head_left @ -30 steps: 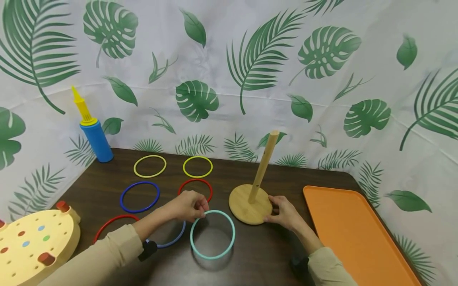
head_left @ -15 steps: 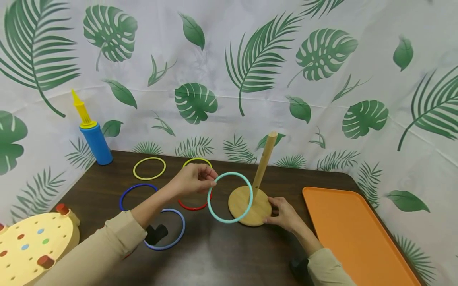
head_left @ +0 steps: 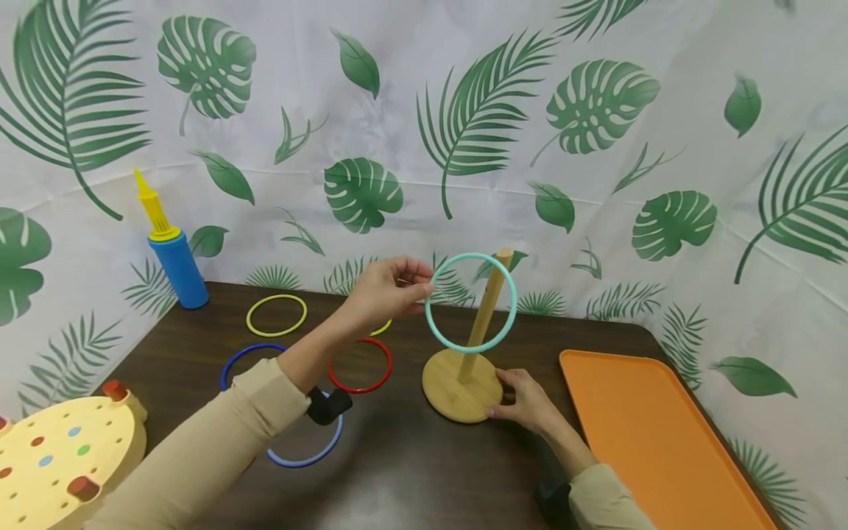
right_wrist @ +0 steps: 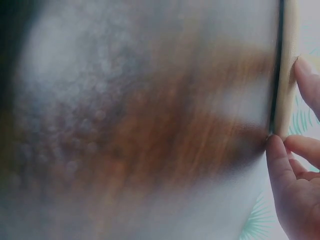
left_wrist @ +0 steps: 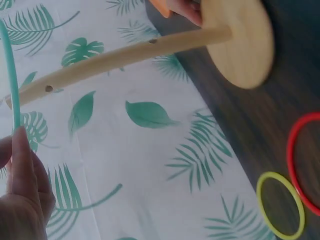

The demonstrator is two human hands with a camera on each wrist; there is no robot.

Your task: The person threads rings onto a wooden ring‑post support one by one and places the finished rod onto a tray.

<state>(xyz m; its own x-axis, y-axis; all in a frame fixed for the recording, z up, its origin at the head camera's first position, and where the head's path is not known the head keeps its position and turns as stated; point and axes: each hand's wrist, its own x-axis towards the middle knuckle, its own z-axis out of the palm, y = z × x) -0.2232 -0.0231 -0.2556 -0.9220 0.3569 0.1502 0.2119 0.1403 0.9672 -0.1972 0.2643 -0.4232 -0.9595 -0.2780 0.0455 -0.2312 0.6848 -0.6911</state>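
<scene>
My left hand (head_left: 387, 291) pinches the edge of a mint-green ring (head_left: 514, 303) between thumb and fingers, holding it raised. In the head view the ring overlaps the upper part of a wooden post (head_left: 488, 305), passing in front of it near the top. The post rises upright from a round wooden base (head_left: 440, 390) on the table. My right hand (head_left: 528, 401) grips the right rim of that base with thumb and fingers. In the left wrist view the ring (left_wrist: 11, 75) crosses the post near its tip; the post (left_wrist: 110, 62) has dark holes.
A red ring (head_left: 391, 364), a yellow ring (head_left: 307, 313), a dark blue ring (head_left: 223, 375) and a light blue ring (head_left: 298, 464) lie left on the dark table (head_left: 411, 471). An orange tray (head_left: 636, 419) lies right. A blue pump (head_left: 179, 269) and a pegged cream board (head_left: 59, 434) stand left.
My left hand has lifted the mint-green ring from low over the table, up and to the right, to the height of the post's top. The right hand stays at the base.
</scene>
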